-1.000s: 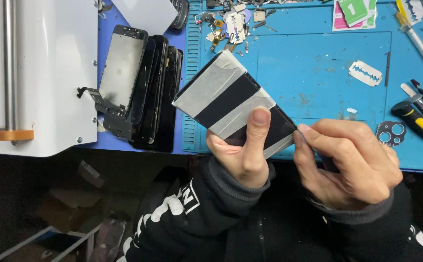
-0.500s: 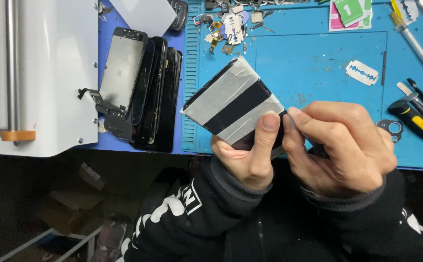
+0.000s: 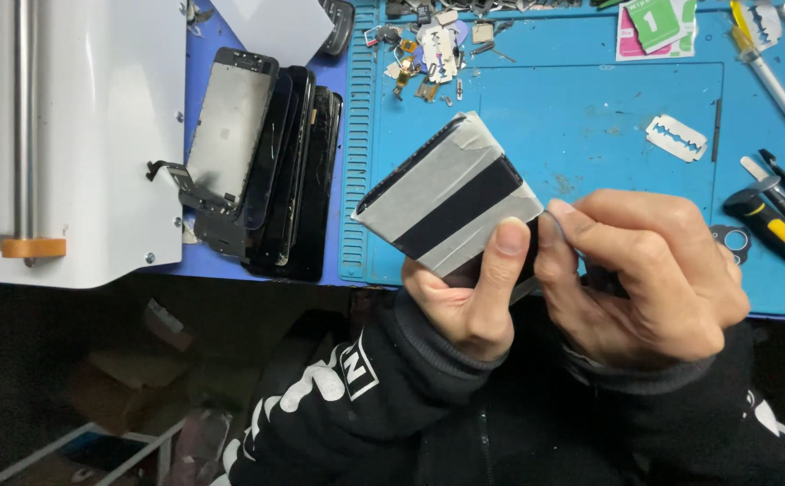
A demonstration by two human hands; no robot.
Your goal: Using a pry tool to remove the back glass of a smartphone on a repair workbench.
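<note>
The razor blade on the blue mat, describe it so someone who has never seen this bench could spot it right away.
Start at the blue work mat that covers the right side of the bench. Look above the right hand, toward the mat's upper right, for the razor blade. It is a thin, flat, silvery double-edged blade lying alone on bare mat, unlike the yellow-and-black tool at the right edge.

Two hands hold a flat dark block wrapped in grey tape over a blue mat.

The left hand (image 3: 469,297) grips the taped block (image 3: 446,198) from below, thumb on top. The right hand (image 3: 649,270) pinches its right edge. A stack of black phone screens (image 3: 271,171) leans beside a white machine (image 3: 77,135). A razor blade (image 3: 677,138) lies on the blue mat (image 3: 591,108), with a yellow-and-black tool (image 3: 775,229) near the right edge.
</note>
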